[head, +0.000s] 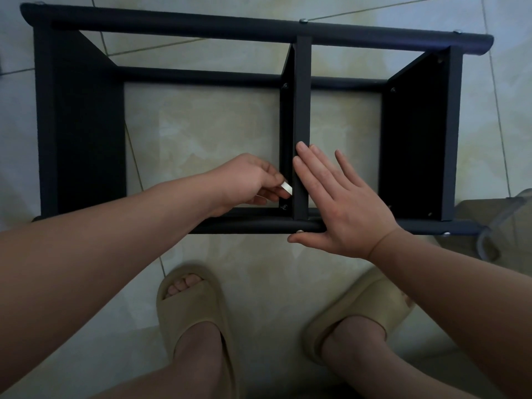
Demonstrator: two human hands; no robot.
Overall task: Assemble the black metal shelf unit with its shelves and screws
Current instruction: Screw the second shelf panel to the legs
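Nearest the camera, two feet are standing in a beige left slipper (190, 306) and right slipper (359, 309) on the tiled floor (216, 125).

Just beyond them, the black shelf unit (86, 125) is lying on its side on the floor, with its near rail (253, 226) running left to right in front of the toes.

The right hand (339, 203) is lying flat, palm down. Its fingers are straight and slightly spread, pressing on the edge of the middle shelf (301, 110) and over the near rail. Its thumb is sitting under that rail, just beside a silver screw head (300, 231).

The left hand (244, 182) is reaching into the left bay. Its fingers are curled, pinching a small silvery tool (287, 187) against the left face of the middle shelf. It is just above a dark inner screw (284, 207); can't tell if the tool is touching it.

Farther out, a left panel and a right panel (414, 139) are standing between the rails. The back rail is crossing behind them, and the far rail (201, 24) is showing more silver screw heads on top.

At the right edge, something clear and plastic (489, 243) is lying on the floor; can't tell what.
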